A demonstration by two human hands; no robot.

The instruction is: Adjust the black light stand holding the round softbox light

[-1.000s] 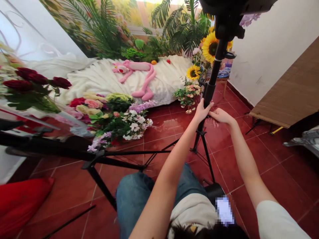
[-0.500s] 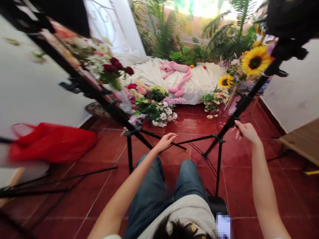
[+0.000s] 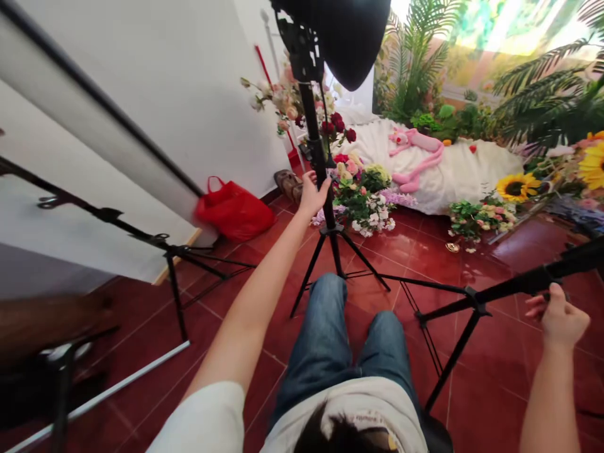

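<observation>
My left hand [image 3: 314, 195] is at the black pole of a light stand [image 3: 309, 113], thumb across the pole's front and fingers spread on its left side. Whether the palm presses on the pole I cannot tell. A dark lamp head [image 3: 353, 44] tops this stand, which stands upright on spread legs. On the right, my right hand [image 3: 564, 321] is closed at a small knob on a second light stand [image 3: 509, 286], whose pole leans to the right in view. Its fingertips are partly hidden by the pole.
Artificial flowers [image 3: 372, 207] and a pink plush toy [image 3: 425, 141] on a white cloth [image 3: 465, 173] lie beyond the stands. A red bag [image 3: 236, 211] rests by the left wall. Another tripod stand [image 3: 174, 248] and a white rod [image 3: 132, 377] are at left.
My view has turned to the left. My left hand has moved from near my knees up to the left stand's pole. My right hand remains by the right stand, lower in view.
</observation>
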